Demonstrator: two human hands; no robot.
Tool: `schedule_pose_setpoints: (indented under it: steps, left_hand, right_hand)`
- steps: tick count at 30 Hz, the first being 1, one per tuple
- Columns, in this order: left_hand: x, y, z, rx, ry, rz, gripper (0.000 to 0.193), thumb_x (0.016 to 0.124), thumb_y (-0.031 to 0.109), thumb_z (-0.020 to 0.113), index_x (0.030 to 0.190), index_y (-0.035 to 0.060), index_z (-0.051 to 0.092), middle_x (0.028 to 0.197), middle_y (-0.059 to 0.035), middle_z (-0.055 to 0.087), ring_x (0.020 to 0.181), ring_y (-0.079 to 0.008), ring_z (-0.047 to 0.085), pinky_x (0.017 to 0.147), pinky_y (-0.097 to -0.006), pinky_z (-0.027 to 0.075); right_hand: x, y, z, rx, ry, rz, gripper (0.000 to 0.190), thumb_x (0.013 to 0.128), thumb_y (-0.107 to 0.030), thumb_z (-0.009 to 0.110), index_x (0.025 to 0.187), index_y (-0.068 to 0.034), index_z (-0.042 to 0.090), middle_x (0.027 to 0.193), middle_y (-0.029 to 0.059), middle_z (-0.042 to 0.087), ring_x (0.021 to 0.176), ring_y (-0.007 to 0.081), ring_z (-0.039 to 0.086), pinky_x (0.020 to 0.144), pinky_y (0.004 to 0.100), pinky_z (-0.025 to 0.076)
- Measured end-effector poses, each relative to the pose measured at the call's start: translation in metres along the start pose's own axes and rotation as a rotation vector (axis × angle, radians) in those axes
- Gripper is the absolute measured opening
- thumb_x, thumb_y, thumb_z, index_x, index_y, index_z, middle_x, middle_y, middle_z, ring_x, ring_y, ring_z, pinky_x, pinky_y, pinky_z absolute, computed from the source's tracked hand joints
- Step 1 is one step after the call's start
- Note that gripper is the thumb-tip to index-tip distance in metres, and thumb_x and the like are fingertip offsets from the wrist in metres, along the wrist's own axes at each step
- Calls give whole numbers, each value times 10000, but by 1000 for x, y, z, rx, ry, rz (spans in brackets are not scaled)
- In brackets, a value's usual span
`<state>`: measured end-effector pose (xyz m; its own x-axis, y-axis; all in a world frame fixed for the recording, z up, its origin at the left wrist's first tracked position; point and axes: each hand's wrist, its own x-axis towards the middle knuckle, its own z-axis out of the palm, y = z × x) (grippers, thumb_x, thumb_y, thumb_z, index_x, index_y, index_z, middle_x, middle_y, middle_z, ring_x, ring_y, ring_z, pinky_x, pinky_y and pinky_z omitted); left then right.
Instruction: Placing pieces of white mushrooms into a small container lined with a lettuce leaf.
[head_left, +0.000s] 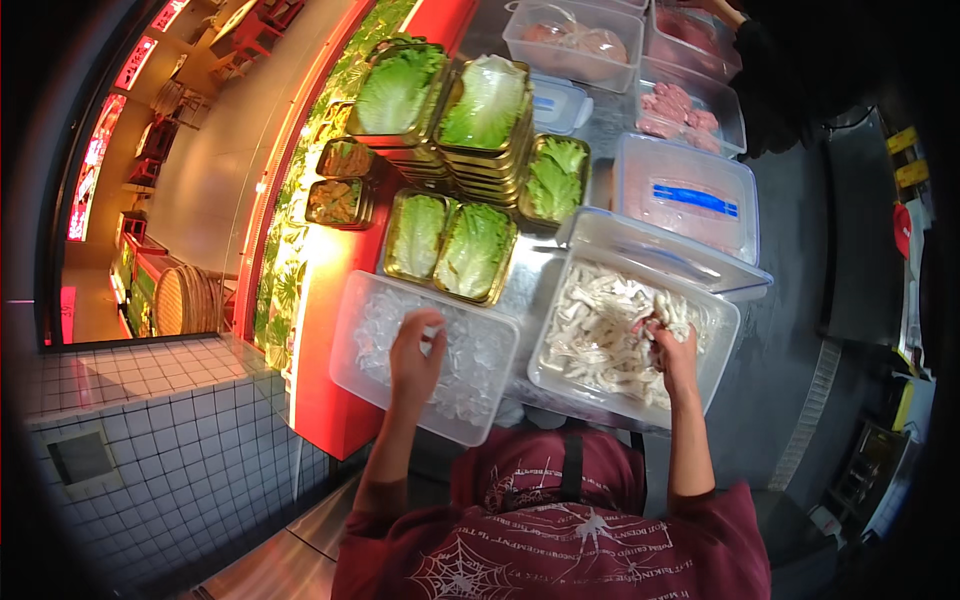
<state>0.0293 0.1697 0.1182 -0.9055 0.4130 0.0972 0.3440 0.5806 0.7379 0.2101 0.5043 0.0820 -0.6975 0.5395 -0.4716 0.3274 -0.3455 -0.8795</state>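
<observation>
My left hand (417, 351) hovers over a clear plastic tub (501, 330) of ice (469, 367), fingers curled with a gap to the thumb; nothing shows in it. To its right, my right hand (675, 349) grips pale, whitish strips of food (673, 309) above an open plastic tub (724, 349) filled with more of them (592, 322); their exact kind is unclear. Behind the ice, two gold-coloured trays hold leaf lettuce (471, 251). The second tub's translucent lid (675, 255) leans up along its far edge.
Stacked gold trays topped with lettuce (484, 105) rise at the back left, beside small trays of orange-brown food (336, 201). Lidded (686, 195) and open tubs, one with pink meat (667, 105), line the back right. Another person's dark sleeve (765, 82) shows at top right.
</observation>
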Motion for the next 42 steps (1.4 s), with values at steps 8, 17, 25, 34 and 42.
schedule_pose_setpoints:
  steps: [8, 17, 25, 34, 42]
  left_hand:
    - [150, -139, -47, -15, -16, -5, 132, 852, 87, 616, 972, 32, 613, 928, -106, 627, 825, -228, 634, 670, -320, 509]
    - [211, -213, 13, 186, -204, -61, 227, 765, 244, 675, 873, 76, 568, 839, -154, 640, 842, -359, 633, 693, -471, 489]
    - [190, -170, -6, 62, 97, 191, 95, 805, 116, 586, 792, 84, 498, 826, -107, 527, 752, -363, 556, 618, -489, 445]
    - [206, -165, -40, -267, 29, 58, 165, 926, 198, 558, 975, 66, 471, 738, -191, 569, 682, -337, 628, 599, -447, 483]
    - [161, -148, -103, -1154, -704, -489, 370, 867, 132, 674, 1187, -2, 546, 1060, -81, 649, 920, -158, 645, 810, -309, 530]
  right_hand:
    - [-40, 15, 51, 105, 295, -60, 199, 789, -96, 531, 950, 14, 569, 821, 108, 642, 651, 136, 544, 537, 268, 416]
    - [-87, 54, 132, 250, 571, -182, 391, 871, -102, 575, 1238, 2, 491, 959, 103, 598, 803, 192, 650, 627, 273, 536]
    - [-106, 54, 149, 326, 466, -161, 102, 810, -58, 505, 872, -6, 568, 764, 124, 607, 491, 138, 524, 358, 260, 379]
    - [-108, 50, 170, 283, 701, -180, 239, 806, -82, 544, 1024, 14, 571, 781, 90, 620, 656, 189, 629, 551, 299, 503]
    - [-128, 21, 220, 350, 597, -186, 204, 825, -122, 572, 949, 36, 607, 792, 119, 657, 521, 183, 593, 403, 270, 438]
